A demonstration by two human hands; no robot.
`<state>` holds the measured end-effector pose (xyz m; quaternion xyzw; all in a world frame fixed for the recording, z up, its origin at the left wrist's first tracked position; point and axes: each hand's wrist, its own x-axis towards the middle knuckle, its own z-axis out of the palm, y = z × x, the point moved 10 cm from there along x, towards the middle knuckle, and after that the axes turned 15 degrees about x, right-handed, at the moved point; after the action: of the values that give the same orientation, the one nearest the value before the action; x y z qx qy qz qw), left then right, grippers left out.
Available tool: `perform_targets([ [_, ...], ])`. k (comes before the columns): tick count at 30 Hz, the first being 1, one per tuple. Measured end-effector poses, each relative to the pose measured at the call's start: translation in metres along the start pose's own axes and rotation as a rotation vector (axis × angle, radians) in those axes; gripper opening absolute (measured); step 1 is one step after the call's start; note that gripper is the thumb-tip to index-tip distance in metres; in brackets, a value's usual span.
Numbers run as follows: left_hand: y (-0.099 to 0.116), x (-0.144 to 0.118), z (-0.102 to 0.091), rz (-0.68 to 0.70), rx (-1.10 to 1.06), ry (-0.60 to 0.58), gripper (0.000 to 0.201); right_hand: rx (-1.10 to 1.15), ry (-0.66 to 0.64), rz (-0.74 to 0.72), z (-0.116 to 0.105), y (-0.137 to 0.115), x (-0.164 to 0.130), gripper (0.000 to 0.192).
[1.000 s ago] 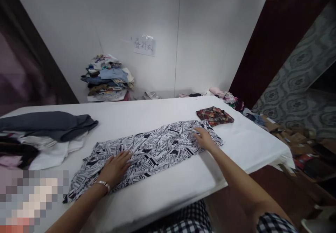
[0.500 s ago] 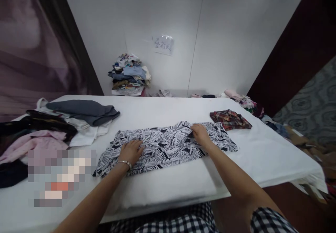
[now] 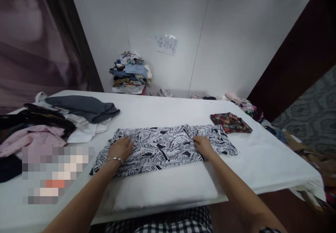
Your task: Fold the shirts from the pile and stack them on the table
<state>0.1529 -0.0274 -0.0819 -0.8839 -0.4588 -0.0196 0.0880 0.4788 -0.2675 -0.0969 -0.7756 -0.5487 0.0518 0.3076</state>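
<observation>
A black-and-white printed garment lies spread lengthwise on the white table, folded into a long strip. My left hand, with a bracelet at the wrist, rests flat on its left part, fingers apart. My right hand presses palm-down on its right part, close to the near edge. Neither hand grips the cloth.
A folded red plaid garment lies at the table's right. A heap of grey, white, pink and dark clothes covers the left side. A stack of clothes stands against the far wall, loose clothes on the floor at right.
Both hands slid along the printed garment, the left one toward its left end and the right slightly nearer me. The garment lies flatter and straighter. The view swung left.
</observation>
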Motion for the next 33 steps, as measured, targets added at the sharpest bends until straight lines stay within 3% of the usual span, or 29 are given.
perform_targets([
  [3,-0.007,0.008,-0.012,-0.037,0.021,0.046,0.043,0.022,0.071,-0.016,-0.013,-0.015,0.018,0.036],
  [6,-0.006,0.021,-0.014,-0.049,0.046,0.014,0.043,0.023,0.097,-0.031,-0.014,-0.024,0.046,0.036],
  [12,0.001,0.040,-0.002,-0.026,0.058,-0.060,0.039,-0.153,-0.008,0.177,0.005,0.000,0.090,0.045],
  [15,-0.003,0.044,-0.001,-0.026,0.046,-0.066,0.033,-0.183,-0.022,0.185,0.006,0.007,0.092,0.033],
  [23,-0.013,0.053,0.008,-0.106,-0.056,-0.103,0.039,-0.228,0.019,0.146,0.004,0.012,0.072,0.040],
  [27,-0.043,0.032,-0.001,-0.223,-0.108,-0.067,0.046,-0.018,0.182,-0.152,0.000,-0.038,0.056,0.047],
  [30,-0.080,-0.005,-0.004,-0.359,-0.123,-0.078,0.049,0.107,0.067,-0.322,0.023,-0.090,0.038,0.049],
  [33,-0.108,-0.047,0.000,-0.482,-0.129,-0.131,0.055,0.131,-0.059,-0.349,0.049,-0.137,0.024,0.051],
])
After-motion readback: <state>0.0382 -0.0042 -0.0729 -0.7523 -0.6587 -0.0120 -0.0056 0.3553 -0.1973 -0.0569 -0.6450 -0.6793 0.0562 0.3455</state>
